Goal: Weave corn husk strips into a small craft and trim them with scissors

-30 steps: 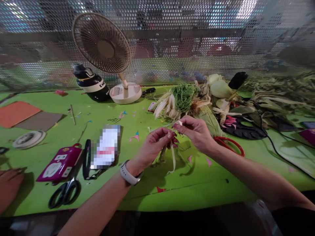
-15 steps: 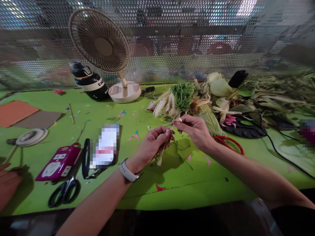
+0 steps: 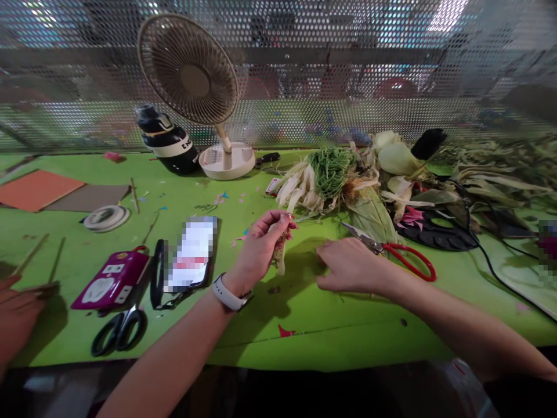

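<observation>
The left hand (image 3: 261, 247) pinches a pale strip (image 3: 282, 260) between thumb and fingers, its tail hanging loose below the grip; thin and limp as it seems, it could slip if that pinch slackens, or tear if it is tugged. The right hand (image 3: 352, 264) is apart from it, down at the smooth green tabletop (image 3: 270, 351) to the right of the grip; the head view hides its fingertips, so I can't tell whether they hold anything. Just beyond that hand, the tapered metal blades of the red-handled scissors (image 3: 369, 242) point toward the grip's side, and a careless reach might nick a finger. Past the grip, to its left, stands a round, ribbed fan (image 3: 195, 80); were it running, its draught might flutter the strip. Beyond and rightward lie papery cream fronds (image 3: 300, 188), wiry green strands (image 3: 328, 171) and a ridged husk (image 3: 369, 215).
</observation>
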Available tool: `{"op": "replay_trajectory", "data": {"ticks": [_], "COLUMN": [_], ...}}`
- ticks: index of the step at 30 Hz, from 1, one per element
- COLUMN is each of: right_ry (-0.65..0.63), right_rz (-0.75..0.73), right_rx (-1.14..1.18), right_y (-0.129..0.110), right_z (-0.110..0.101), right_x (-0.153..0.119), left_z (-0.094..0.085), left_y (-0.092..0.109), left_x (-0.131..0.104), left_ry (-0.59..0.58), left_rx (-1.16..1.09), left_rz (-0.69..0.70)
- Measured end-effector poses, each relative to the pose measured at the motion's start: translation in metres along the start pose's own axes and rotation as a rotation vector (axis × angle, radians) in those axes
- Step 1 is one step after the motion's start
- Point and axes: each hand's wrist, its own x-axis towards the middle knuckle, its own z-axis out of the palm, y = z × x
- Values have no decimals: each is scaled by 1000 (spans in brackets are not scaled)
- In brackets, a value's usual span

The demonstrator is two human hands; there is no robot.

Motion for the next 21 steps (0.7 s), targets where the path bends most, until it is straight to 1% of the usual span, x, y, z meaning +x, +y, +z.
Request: {"op": "replay_trajectory", "data": {"ticks": [3, 5, 6, 9, 10, 13, 15, 17, 19, 21], "right_ry": [0, 18, 33, 86, 75, -20, -43, -8, 51, 98], "right_rz": [12, 11, -2, -27, -20, 33, 60, 65, 61, 60], "right_rx": [-81, -4, 82, 454, 609, 1119, 1353, 1429, 1395, 1331], "right_y": [-3, 5, 10, 31, 37, 47, 48, 45, 41, 37], "right_z": [8, 6, 4, -7, -9, -11, -9, -6, -6, -7], "right_x": [5, 9, 11, 15, 16, 21, 23, 24, 24, 23], "left_z": [0, 0, 0, 1, 1, 2, 1, 1, 1, 2], "left_y": [-1, 1, 2, 5, 6, 4, 2, -1, -3, -3], "left_x": [-1, -2, -2, -3, -3, -2, 0, 1, 1, -1], "left_ry": [-27, -49, -58, -92, -104, -118, -120, -127, -144, -193], "left_rx": [6, -4, -9, -19, -27, -76, -97, -86, -59, -29], "left_rz": [-8, -21, -29, -61, -70, -106, -162, -230, -284, -322]}}
